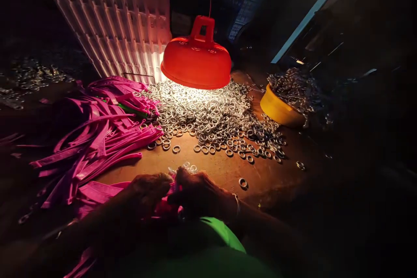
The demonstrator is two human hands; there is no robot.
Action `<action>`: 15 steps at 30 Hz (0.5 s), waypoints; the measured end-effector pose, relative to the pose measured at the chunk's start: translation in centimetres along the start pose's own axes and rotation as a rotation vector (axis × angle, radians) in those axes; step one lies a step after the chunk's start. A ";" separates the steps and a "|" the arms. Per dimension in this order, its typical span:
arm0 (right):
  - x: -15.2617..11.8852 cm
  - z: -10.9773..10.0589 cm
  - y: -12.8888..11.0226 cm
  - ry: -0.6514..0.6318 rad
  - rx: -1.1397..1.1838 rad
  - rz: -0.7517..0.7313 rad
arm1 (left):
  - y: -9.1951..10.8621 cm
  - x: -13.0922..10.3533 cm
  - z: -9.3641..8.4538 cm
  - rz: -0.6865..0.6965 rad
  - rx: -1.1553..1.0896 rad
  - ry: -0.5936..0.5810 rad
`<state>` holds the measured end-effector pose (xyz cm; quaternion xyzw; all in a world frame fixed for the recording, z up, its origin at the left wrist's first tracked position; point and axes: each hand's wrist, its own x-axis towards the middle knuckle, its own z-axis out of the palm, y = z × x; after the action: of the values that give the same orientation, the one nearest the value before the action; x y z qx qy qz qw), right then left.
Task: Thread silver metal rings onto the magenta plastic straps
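Observation:
My left hand [148, 189] and my right hand [205, 193] meet low in the middle of the view, fingers closed. Between them a pink strap [162, 208] shows, pinched by both; much of it is hidden in shadow. A few small metal rings [190, 168] shine just beyond the fingertips; I cannot tell whether they are held. More pink straps [107, 137] lie in a loose heap on the left, some reaching beside my left hand. Ahead, a wide pile of metal rings [208, 117] covers the tabletop, with a single ring [243, 183] to the right of my right hand.
A red lamp [197, 63] hangs low over the ring pile. A yellow bowl [276, 106] heaped with metal pieces stands at the right. Behind the straps rises a ribbed, light-coloured panel [120, 21]. Green cloth [224, 230] lies below my hands. The surroundings are dark.

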<state>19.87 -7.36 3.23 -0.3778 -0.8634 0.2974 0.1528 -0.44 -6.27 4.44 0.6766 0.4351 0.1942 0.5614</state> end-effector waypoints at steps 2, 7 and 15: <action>-0.2 0.4 0.2 0.024 0.107 0.010 | 1.1 0.3 0.7 -0.054 -0.015 -0.029; -0.8 1.0 0.7 0.010 0.230 -0.041 | 0.4 0.7 1.4 -0.268 -0.403 -0.093; -2.2 -0.1 -1.7 -0.119 0.164 0.074 | 0.5 -0.3 1.1 -0.338 -0.713 -0.242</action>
<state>20.44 -9.82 4.30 -0.3774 -0.8292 0.3943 0.1203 0.40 -7.22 4.62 0.3768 0.3763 0.1568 0.8318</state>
